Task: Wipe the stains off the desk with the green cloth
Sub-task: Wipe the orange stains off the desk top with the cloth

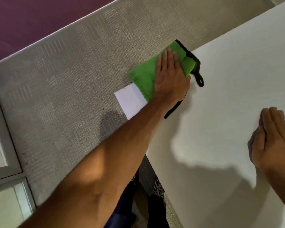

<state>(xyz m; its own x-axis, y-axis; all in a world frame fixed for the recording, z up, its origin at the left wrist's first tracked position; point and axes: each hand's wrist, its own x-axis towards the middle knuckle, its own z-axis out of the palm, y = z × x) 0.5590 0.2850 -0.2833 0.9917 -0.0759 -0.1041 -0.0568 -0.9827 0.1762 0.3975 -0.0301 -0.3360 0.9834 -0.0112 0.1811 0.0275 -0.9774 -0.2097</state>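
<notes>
The green cloth (144,78), edged in black with a black hanging loop, lies over the far left corner of the white desk (229,96) and partly overhangs the edge. My left hand (170,76) presses flat on the cloth, fingers together, arm stretched out across the view. My right hand (273,140) rests palm down on the bare desk top at the right, holding nothing. I see no distinct stains on the visible desk surface; the part under the cloth is hidden.
Grey carpet (64,96) spreads to the left of the desk. A white desk corner or panel (130,99) sticks out below the cloth. A glass partition with a grey frame (5,145) stands at the left edge. My legs and shoes (156,191) show under the desk edge.
</notes>
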